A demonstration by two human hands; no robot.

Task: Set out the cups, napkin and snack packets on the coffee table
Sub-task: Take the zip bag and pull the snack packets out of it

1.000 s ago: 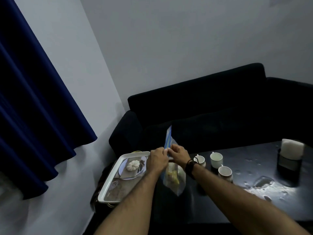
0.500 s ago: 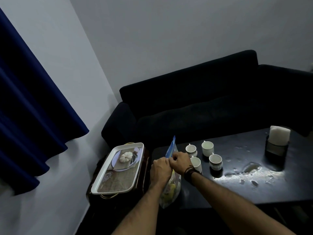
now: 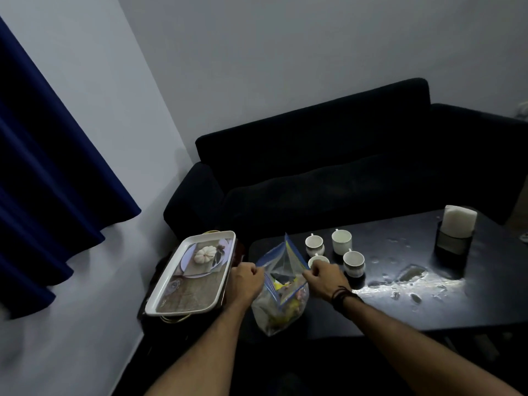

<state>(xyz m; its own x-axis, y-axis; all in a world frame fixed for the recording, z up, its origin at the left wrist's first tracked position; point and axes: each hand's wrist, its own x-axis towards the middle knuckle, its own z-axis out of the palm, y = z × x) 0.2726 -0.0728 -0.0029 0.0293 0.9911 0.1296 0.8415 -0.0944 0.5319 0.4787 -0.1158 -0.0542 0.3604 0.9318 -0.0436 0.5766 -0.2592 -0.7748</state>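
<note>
head view: zip bag [image 3: 281,292] of snack packets sits at the desk [image 3: 428,304] edge, left hand [image 3: 247,281] and right hand [image 3: 325,278] each pinching a lip, mouth spread. looks thin, floppy, light, so hold the rim.

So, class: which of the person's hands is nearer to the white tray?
Left. The left hand grips the zip bag's left lip just beside the white tray's right rim; the right hand holds the opposite lip, across the bag.
</note>
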